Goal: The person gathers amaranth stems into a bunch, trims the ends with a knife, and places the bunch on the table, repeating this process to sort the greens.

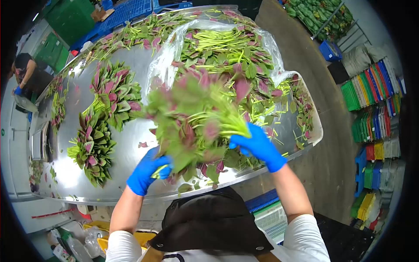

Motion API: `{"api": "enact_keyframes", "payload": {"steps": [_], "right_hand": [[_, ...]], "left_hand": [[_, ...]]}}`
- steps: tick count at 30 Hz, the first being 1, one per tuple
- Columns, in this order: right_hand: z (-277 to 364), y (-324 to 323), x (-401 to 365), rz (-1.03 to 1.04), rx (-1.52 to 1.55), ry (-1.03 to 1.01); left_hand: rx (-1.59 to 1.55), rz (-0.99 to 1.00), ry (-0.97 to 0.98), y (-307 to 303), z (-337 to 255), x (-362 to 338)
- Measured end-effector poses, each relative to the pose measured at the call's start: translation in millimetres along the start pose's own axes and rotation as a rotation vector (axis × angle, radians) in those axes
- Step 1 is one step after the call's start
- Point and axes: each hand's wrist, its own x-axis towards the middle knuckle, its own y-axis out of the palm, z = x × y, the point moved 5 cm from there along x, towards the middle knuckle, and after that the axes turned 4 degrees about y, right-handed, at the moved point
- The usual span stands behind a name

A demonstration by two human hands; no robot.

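My right hand (258,146), in a blue glove, is closed round the pale green stems of a large bunch of red-green leafy greens (187,118), blurred by motion. My left hand (152,169), also blue-gloved, has its fingers curled round a few short stems at the lower left of that bunch. Behind the bunch, a pile of loose greens (222,43) lies in a clear plastic bag (168,54). On the metal table (131,148), two gathered bunches (115,94) (94,150) rest to the left.
A white tray (317,126) with leaf scraps forms the table's right end. Scattered greens (152,28) line the far edge. Another person (27,72) stands at the far left. Stacked coloured crates (373,87) are at right; a white basket (269,220) is below the table edge.
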Motion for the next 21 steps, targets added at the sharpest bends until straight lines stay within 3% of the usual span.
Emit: {"api": "enact_keyframes", "payload": {"steps": [2,3,5,7,8,9,11,12,14,15,17,18,19,21], "right_hand": [[7.7,-23.9,7.2,-0.017,0.152,0.097],[-29.9,-43.7,37.1,-0.081,-0.113,0.112],[-25.3,-62.6,31.3,-0.199,-0.187,0.140],[23.3,-81.7,1.2,-0.303,-0.116,-0.068],[27.3,-95.6,-8.9,-0.239,0.044,0.017],[17.3,-107.9,-2.3,-0.278,-0.138,0.049],[-16.4,-130.0,13.2,-0.364,-0.494,0.129],[5.5,-137.6,5.9,-0.377,-0.498,0.092],[39.2,-150.6,-15.0,-0.431,-0.123,-0.029],[47.4,-157.1,-21.5,-0.456,0.064,-0.093],[4.1,-174.0,1.9,-0.625,-0.304,0.054],[4.9,-175.0,0.3,-0.593,-0.349,0.062],[22.4,-185.4,6.9,-0.572,-0.411,0.040],[64.6,-186.3,-19.8,-0.680,-0.087,-0.143]], "left_hand": [[-0.049,-0.350,0.015,-19.9,2.3,27.3],[0.313,-0.194,-0.085,-53.5,8.5,30.0],[0.459,-0.266,-0.036,-50.1,-18.1,26.2],[0.312,-0.206,0.065,-22.4,-61.5,-0.9],[0.196,-0.180,0.056,-37.1,-62.0,0.9],[0.076,-0.155,0.043,-55.0,-55.6,4.5],[0.732,-0.369,-0.043,-87.3,-45.7,22.3],[0.697,-0.342,0.020,-71.9,-70.2,21.2],[0.508,-0.368,0.195,-70.2,-109.3,5.9],[0.061,-0.288,0.211,-74.6,-105.9,7.0],[0.534,-0.293,-0.008,-96.9,-80.6,31.7],[0.780,-0.304,-0.075,-92.9,-83.6,39.2],[0.562,-0.363,-0.055,-88.8,-100.8,33.4],[0.255,-0.221,0.254,-86.4,-131.6,23.8]]}}
